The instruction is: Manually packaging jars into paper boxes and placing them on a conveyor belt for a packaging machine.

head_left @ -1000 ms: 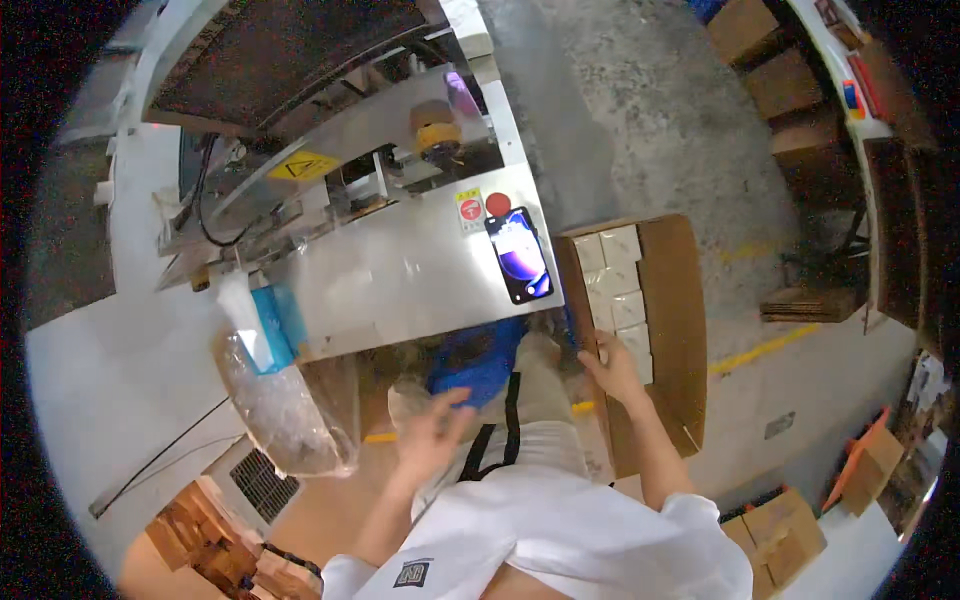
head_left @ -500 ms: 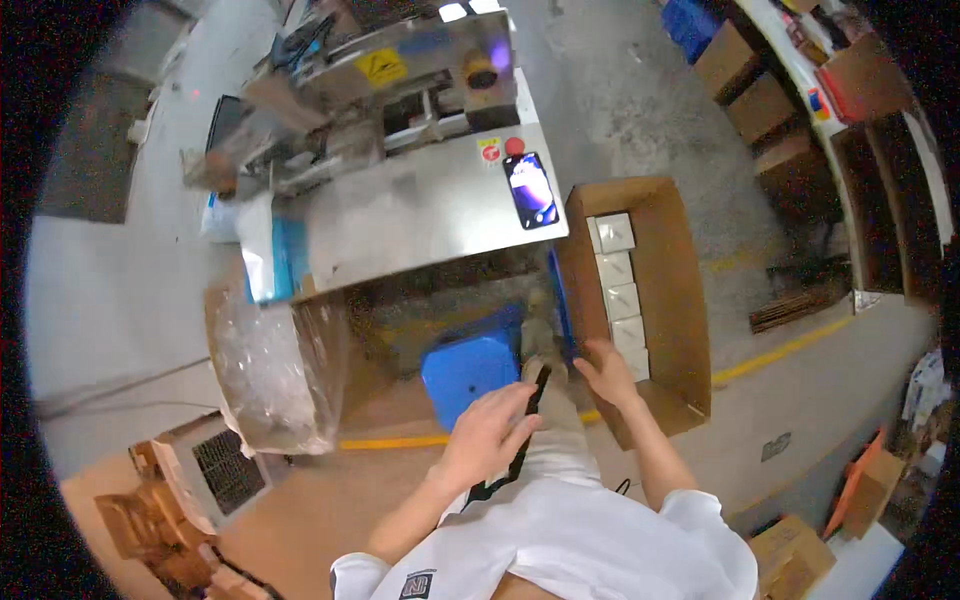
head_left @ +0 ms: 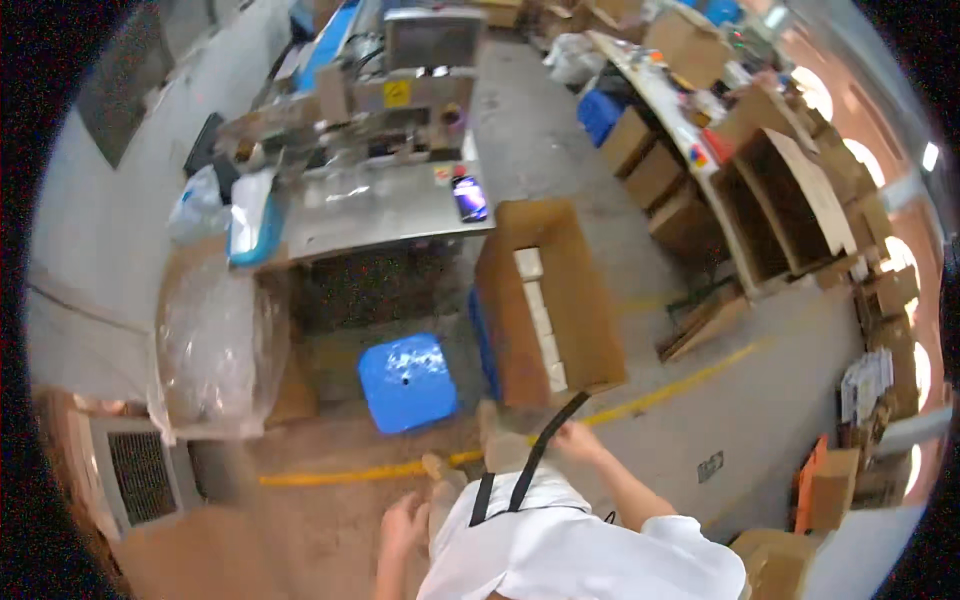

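Note:
My left hand (head_left: 403,525) hangs low beside my leg, fingers loosely bent and apart, with nothing seen in it. My right hand (head_left: 578,440) is right beside a black strap (head_left: 540,450) that hangs in front of my white top. Its fingers are blurred, and whether they grip the strap does not show. Beyond that hand stands a tall open cardboard box (head_left: 585,310) with a row of small white boxes (head_left: 541,322) along its left inner side. A blue stool (head_left: 408,382) is on the floor ahead, left of the cardboard box.
A metal workbench (head_left: 380,215) with a machine and a lit phone (head_left: 469,199) stands ahead. At left is a box lined with clear plastic (head_left: 210,340), near a grey vented unit (head_left: 145,475). A yellow floor line (head_left: 340,477) crosses before me; shelving (head_left: 770,215) stands at right.
My view has shifted back and up, showing more of the room. My left hand has dropped toward my side. The strap has swung rightward, close to my right hand.

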{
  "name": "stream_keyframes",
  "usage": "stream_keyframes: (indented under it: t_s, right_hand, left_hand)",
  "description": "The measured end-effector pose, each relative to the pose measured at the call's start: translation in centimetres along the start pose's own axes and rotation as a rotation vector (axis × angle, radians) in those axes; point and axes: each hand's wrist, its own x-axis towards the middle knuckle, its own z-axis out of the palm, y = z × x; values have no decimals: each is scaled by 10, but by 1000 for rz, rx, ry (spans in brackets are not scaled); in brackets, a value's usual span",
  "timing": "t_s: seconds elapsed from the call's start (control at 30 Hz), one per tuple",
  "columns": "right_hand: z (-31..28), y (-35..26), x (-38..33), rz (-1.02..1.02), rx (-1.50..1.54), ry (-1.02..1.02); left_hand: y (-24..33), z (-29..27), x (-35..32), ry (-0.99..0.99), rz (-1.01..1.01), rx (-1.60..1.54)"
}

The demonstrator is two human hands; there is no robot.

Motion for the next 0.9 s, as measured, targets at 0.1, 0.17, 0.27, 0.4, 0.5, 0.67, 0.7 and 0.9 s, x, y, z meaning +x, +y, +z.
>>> stream_keyframes:
  t_s: [0.1, 0.17, 0.27, 0.4, 0.5, 0.67, 0.7, 0.9]
  right_hand:
    - [-18, -19, -59, 46, 150, -102]
    - [2, 39, -73, 50, -23, -25]
    - [15, 122, -102, 31, 236, 10]
    - [-6, 205, -175, 86, 439, 130]
    - [44, 354, -190, 118, 470, 379]
    - [2, 497, -261, 555, 580, 587]
    - [-51, 472, -275, 653, 517, 713]
    - [-83, 569, -260, 944, 724, 633]
  left_hand:
    - [21, 20, 2, 29, 120, 121]
    - [71, 29, 15, 34, 254, 222]
    - [170, 61, 30, -3, 499, 190]
    - [275, 162, 53, -156, 700, 327]
    - [358, 269, 54, -395, 822, 314]
    - [466, 451, 18, -808, 1005, 351]
    - [492, 468, -1, -860, 1062, 375]
    - [572, 605, 15, -1204, 1221, 406]
